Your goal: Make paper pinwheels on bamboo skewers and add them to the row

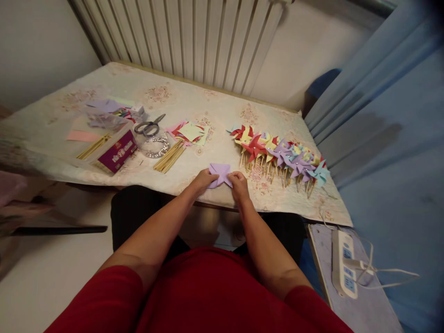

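A purple paper square (pixel 219 175) with cuts at its corners is held just over the table's front edge. My left hand (pixel 202 179) pinches its left side, and my right hand (pixel 239 184) grips the right side. Left of the hands lies a bundle of thin wooden sticks (pixel 169 157). Behind it sit a clear dish of shiny pins (pixel 155 147), scissors (pixel 150 126) and a stack of coloured paper squares (pixel 191 132). To the right, several finished paper pinwheels (pixel 281 152) on sticks lie in a row.
A purple and white box (pixel 116 152) with more sticks stands at the left, near a plastic bag with coloured paper (pixel 107 113). The table wears a floral cloth (pixel 222 108). At lower right, a power strip (pixel 345 263) with cables rests on a side surface, beside a blue curtain (pixel 388 138).
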`<state>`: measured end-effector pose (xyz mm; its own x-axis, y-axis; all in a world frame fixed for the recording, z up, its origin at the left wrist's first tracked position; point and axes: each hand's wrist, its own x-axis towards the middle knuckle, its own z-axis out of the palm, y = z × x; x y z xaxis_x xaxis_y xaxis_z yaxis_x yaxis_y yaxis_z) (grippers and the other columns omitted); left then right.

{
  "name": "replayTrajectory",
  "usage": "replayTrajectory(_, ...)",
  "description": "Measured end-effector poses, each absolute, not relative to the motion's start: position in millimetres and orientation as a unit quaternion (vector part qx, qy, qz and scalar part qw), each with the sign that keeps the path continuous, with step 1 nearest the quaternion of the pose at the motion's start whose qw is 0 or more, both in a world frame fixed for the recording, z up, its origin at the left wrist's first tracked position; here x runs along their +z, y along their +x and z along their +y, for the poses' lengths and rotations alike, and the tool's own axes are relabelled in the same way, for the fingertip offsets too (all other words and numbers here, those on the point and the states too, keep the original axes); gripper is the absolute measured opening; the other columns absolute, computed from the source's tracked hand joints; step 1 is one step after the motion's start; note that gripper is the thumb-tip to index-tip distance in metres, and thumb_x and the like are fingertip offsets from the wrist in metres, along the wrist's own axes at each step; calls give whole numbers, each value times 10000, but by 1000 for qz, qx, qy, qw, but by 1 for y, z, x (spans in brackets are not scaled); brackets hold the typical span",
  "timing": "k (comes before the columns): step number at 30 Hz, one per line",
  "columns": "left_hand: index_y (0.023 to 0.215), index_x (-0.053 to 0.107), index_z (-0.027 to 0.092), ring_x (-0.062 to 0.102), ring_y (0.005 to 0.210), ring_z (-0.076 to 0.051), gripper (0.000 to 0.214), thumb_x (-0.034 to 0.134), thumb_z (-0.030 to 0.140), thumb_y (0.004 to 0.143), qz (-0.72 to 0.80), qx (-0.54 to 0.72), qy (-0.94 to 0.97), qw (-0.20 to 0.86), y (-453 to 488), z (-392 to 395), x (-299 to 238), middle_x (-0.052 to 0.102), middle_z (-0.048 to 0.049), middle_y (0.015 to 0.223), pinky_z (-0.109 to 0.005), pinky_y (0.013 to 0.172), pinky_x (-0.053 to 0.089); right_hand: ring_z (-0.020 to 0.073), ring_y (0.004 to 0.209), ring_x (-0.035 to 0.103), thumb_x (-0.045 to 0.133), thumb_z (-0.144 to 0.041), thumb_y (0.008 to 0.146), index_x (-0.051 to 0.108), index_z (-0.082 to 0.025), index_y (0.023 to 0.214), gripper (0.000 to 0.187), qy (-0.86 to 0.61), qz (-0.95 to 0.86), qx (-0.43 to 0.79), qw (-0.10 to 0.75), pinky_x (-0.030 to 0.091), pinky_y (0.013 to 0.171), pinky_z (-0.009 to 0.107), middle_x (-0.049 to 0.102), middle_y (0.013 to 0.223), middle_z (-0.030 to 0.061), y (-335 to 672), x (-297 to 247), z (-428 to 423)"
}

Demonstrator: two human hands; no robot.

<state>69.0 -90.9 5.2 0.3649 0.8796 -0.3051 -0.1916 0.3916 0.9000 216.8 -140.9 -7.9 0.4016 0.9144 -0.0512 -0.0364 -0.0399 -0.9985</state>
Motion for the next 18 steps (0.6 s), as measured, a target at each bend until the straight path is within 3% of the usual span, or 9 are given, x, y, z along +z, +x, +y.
replayTrajectory(5,897,677,92,609,576,-122,293,726,133,611,366,346,393,770,62,-92,9,711,-39,735,-242,601,490,190,823,644,760,-450,630,590,-229,916,399,-490,-258,494,670,545,787,341,665,833,25,220,-9,-136)
replayTrajectory(10,840,692,91,610,586,-118,271,749,141,581,352,301,405,788,55,-91,13,710,-50,721,-230,611,484,219,861,664,782,-496,648,639,-218,847,371,-457,-281,553,637,564,766,358,705,892,59,226,-6,-134)
replayTrajectory(18,740,728,123,569,533,-112,201,716,89,542,348,181,501,771,43,-81,29,711,-27,676,-191,524,416,174,710,619,827,-478,576,684,-199,732,350,-451,-313,610,571,521,703,314,678,720,18,232,4,-135)
